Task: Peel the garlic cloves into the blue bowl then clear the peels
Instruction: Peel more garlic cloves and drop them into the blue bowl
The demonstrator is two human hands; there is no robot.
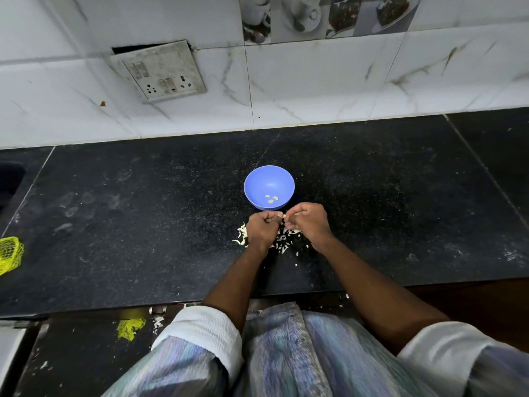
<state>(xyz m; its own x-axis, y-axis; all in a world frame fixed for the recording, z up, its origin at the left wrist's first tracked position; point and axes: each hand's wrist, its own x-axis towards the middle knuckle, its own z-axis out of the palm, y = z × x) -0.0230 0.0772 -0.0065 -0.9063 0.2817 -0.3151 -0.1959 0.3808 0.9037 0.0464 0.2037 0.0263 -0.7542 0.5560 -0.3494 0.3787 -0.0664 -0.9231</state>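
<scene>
A blue bowl [269, 186] stands on the black countertop and holds three peeled garlic cloves [271, 198]. Just in front of it my left hand [262, 229] and my right hand [307, 222] meet, fingers curled, and pinch a small garlic clove [284, 216] between their fingertips; the clove is mostly hidden. Under and around both hands lies a scatter of pale garlic peels [286, 242].
The black granite countertop [143, 224] runs to a white tiled wall with a switch-and-socket plate [160, 71]. A yellow mesh bag [10, 255] lies at the left edge. Another yellow mesh scrap [130, 328] and some peels lie on the floor below the counter's front edge.
</scene>
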